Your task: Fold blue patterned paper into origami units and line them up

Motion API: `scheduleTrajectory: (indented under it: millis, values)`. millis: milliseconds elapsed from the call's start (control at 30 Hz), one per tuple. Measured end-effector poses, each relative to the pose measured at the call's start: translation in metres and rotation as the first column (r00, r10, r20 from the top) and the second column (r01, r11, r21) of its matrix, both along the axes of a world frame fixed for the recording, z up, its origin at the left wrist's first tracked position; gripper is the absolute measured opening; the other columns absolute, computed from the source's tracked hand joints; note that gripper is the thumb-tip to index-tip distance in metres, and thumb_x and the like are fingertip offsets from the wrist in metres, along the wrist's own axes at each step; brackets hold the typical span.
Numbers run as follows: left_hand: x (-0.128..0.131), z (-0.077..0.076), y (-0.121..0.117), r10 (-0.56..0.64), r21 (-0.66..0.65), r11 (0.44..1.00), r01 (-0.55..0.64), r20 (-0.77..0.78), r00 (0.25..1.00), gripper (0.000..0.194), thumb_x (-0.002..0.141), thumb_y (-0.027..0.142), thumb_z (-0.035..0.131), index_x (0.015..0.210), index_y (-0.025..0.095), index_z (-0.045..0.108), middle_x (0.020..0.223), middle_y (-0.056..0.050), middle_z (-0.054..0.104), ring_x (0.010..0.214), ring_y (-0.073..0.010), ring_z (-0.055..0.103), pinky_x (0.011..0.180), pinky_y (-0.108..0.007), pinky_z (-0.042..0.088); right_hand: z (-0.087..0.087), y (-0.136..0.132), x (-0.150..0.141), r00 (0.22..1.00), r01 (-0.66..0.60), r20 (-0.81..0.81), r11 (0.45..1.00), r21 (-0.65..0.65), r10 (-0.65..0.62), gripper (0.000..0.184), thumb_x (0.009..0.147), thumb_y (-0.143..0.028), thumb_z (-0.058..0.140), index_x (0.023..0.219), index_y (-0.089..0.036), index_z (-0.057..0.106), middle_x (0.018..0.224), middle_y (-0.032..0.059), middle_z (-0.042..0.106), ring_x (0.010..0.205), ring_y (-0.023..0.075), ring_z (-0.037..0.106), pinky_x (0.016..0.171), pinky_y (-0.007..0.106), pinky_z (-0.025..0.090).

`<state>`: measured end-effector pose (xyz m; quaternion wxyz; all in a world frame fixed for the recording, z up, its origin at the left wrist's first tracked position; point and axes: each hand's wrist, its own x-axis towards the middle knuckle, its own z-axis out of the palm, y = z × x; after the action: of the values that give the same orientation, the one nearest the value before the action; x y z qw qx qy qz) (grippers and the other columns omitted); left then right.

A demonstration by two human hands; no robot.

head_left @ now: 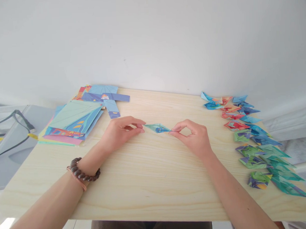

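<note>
A narrow folded paper boat (pixel 157 128), pale green and blue with a patterned middle, is stretched between my two hands over the middle of the table. My left hand (pixel 124 131) pinches its left tip between thumb and fingers. At the opposite end, the right tip sits in the pinch of my right hand (pixel 190 134). A dark beaded bracelet (pixel 80 171) circles my left wrist. The tips inside both pinches are hidden by my fingers.
Stacked colored paper sheets (pixel 74 114) lie at the back left. Several folded paper pieces (pixel 248 157) line the right side of the wooden table (pixel 145 182). A black cable (pixel 21 123) rests on a grey surface at left. A white wall (pixel 149 37) rises behind.
</note>
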<state>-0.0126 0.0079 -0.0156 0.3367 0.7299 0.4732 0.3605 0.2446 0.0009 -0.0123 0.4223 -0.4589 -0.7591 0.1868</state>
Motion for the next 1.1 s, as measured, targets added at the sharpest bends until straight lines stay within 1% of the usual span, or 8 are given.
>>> scheduleTrajectory:
  millis: [233,433,600,733,800,900,967,1100]
  values:
    - [-0.003,0.002,-0.001,-0.080,0.013,0.997,0.081,-0.039,0.996,0.020,0.081,0.033,0.060,0.091,0.018,0.070,0.093,-0.005,0.069,0.084,-0.0167,0.063,0.073,-0.026,0.052,0.001,0.000,0.005,0.997,-0.083,0.008,0.997,0.001,0.083,0.009,0.074,-0.027,0.070,0.073,-0.020,0.064,0.073,0.0012,0.067,0.067,0.0131,0.063,0.056,0.022,0.050]
    - [0.000,0.006,-0.003,-0.085,-0.003,0.996,0.084,-0.058,0.995,0.018,0.083,0.031,0.058,0.089,0.021,0.071,0.094,-0.003,0.070,0.087,-0.0190,0.065,0.078,-0.029,0.052,0.001,-0.001,0.005,0.988,-0.152,0.028,0.988,0.026,0.151,0.006,0.076,-0.025,0.068,0.075,-0.020,0.063,0.074,0.0011,0.066,0.067,0.0123,0.061,0.047,0.020,0.045]
    - [0.007,0.009,-0.006,-0.036,0.030,0.999,0.039,-0.111,0.993,0.018,0.083,0.031,0.056,0.087,0.021,0.072,0.090,-0.001,0.071,0.083,-0.0177,0.065,0.071,-0.026,0.051,-0.006,0.004,0.008,0.988,-0.144,0.060,0.990,0.005,0.143,0.011,0.075,-0.026,0.069,0.082,-0.021,0.062,0.078,-0.0004,0.066,0.071,0.0120,0.063,0.064,0.023,0.050]
    - [0.010,0.004,-0.004,0.105,0.079,0.992,-0.099,-0.082,0.991,0.020,0.081,0.036,0.060,0.085,0.021,0.072,0.090,-0.002,0.071,0.077,-0.0158,0.064,0.070,-0.025,0.051,-0.020,0.013,0.012,0.987,-0.035,0.153,0.992,-0.124,0.054,0.055,0.068,-0.036,0.074,0.117,-0.022,0.052,0.106,0.0046,0.064,0.095,0.0183,0.060,0.086,0.034,0.048]
    - [0.014,0.001,-0.001,0.143,0.109,0.984,-0.138,-0.032,0.989,0.020,0.079,0.037,0.062,0.085,0.020,0.072,0.089,-0.002,0.070,0.076,-0.0151,0.064,0.070,-0.024,0.052,-0.026,0.011,0.011,0.966,0.107,0.245,0.991,-0.080,-0.085,0.059,0.070,-0.041,0.071,0.120,-0.018,0.050,0.116,0.0091,0.058,0.106,0.0236,0.053,0.094,0.042,0.043]
    - [0.028,-0.002,0.007,0.100,0.157,0.982,-0.105,0.039,0.994,0.020,0.077,0.038,0.064,0.082,0.019,0.071,0.087,-0.002,0.070,0.076,-0.0148,0.063,0.067,-0.024,0.052,-0.028,-0.009,0.008,0.903,0.259,0.354,0.966,0.009,-0.246,0.048,0.083,-0.035,0.056,0.124,-0.011,0.047,0.121,0.0147,0.052,0.115,0.0269,0.043,0.100,0.046,0.036]
    - [0.043,-0.002,0.015,0.065,0.152,0.985,-0.076,0.079,0.995,0.020,0.076,0.037,0.065,0.081,0.019,0.070,0.086,-0.002,0.069,0.072,-0.0137,0.062,0.065,-0.024,0.051,-0.026,-0.033,0.006,0.880,0.267,0.407,0.964,0.005,-0.246,0.045,0.086,-0.031,0.049,0.125,-0.008,0.046,0.123,0.0160,0.049,0.115,0.0267,0.041,0.100,0.045,0.036]
    - [0.084,-0.003,0.037,-0.022,0.123,0.992,0.009,0.102,0.995,0.017,0.075,0.036,0.066,0.077,0.019,0.069,0.084,-0.002,0.067,0.071,-0.0128,0.059,0.059,-0.022,0.048,-0.017,-0.080,0.009,0.871,0.277,0.437,0.959,-0.055,-0.226,0.039,0.088,-0.028,0.044,0.124,-0.014,0.047,0.127,0.0117,0.046,0.116,0.0250,0.039,0.100,0.043,0.035]
